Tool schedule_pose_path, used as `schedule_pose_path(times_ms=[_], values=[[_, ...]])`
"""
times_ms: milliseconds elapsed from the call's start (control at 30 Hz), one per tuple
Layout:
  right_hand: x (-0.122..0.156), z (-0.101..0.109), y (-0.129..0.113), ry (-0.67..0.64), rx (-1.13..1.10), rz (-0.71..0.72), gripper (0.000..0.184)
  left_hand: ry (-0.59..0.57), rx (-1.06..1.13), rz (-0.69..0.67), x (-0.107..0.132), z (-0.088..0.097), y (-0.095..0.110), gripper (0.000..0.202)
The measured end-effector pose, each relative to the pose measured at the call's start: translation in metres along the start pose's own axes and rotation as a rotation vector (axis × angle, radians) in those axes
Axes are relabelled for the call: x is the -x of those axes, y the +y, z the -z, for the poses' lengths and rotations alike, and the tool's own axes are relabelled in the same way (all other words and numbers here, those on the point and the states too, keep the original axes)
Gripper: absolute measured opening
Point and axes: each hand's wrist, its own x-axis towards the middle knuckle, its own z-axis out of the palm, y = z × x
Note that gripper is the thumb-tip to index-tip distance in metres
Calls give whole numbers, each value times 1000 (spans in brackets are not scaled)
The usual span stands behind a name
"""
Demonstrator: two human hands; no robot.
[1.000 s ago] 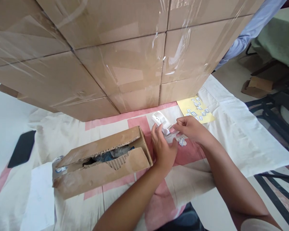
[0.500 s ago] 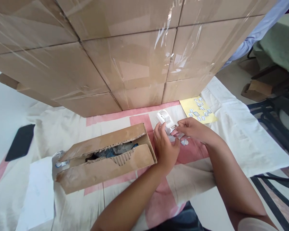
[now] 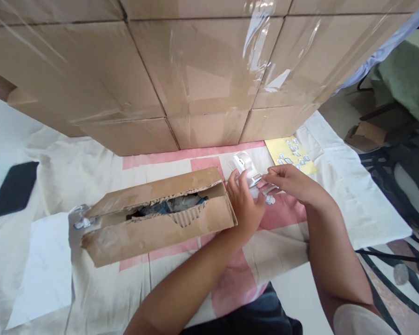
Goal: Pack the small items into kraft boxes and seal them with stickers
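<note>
A white tape dispenser point(image 3: 246, 164) lies on the cloth in front of the stacked boxes. My left hand point(image 3: 243, 202) steadies it, with the fingertips on its near side and the thumb toward the small pieces. At the dispenser's cutting end, my right hand point(image 3: 287, 180) is closed in a pinch on what looks like the clear tape end; the strip itself barely shows. Small cut-out paper pieces point(image 3: 270, 199) lie on the cloth just below the hands. Beyond the right hand is a yellow sheet point(image 3: 274, 148) bearing several similar outlined cut-outs.
An opened long cardboard box point(image 3: 160, 242) with crumpled plastic inside sits left of my hands. Tape-wrapped cardboard boxes point(image 3: 202, 70) form a wall behind. White paper point(image 3: 43, 270) and a black phone point(image 3: 14, 188) lie at left. The patterned cloth point(image 3: 366, 204) drapes over the right edge.
The camera view has shifted slightly, so the boxes sit higher in the picture. Both hands stay at the tape dispenser with nearly the same grip.
</note>
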Motion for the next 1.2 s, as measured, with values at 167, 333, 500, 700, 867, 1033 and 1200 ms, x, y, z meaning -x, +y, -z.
schedule_pose_path(times_ms=[167, 333, 500, 700, 867, 1033, 1200], values=[[1, -2, 0, -34, -21, -10, 54, 32, 126, -6, -2, 0, 1, 60], [8, -12, -1, 21, -53, -10, 53, 11, 164, -6, -3, 1, 0, 58], [17, -23, 10, 113, -158, 59, 52, 37, 173, 23, -3, -1, 2, 60], [16, -34, 36, 203, -263, 72, 54, 45, 171, 52, -2, -5, 5, 64], [13, -39, 43, 222, -333, 78, 51, 55, 181, 79, -3, -3, 7, 62], [10, -42, 45, 221, -292, 110, 51, 70, 241, 56, -4, 1, 8, 59], [7, -47, 50, 325, -215, 209, 45, 30, 173, 69, -4, 2, 9, 57]])
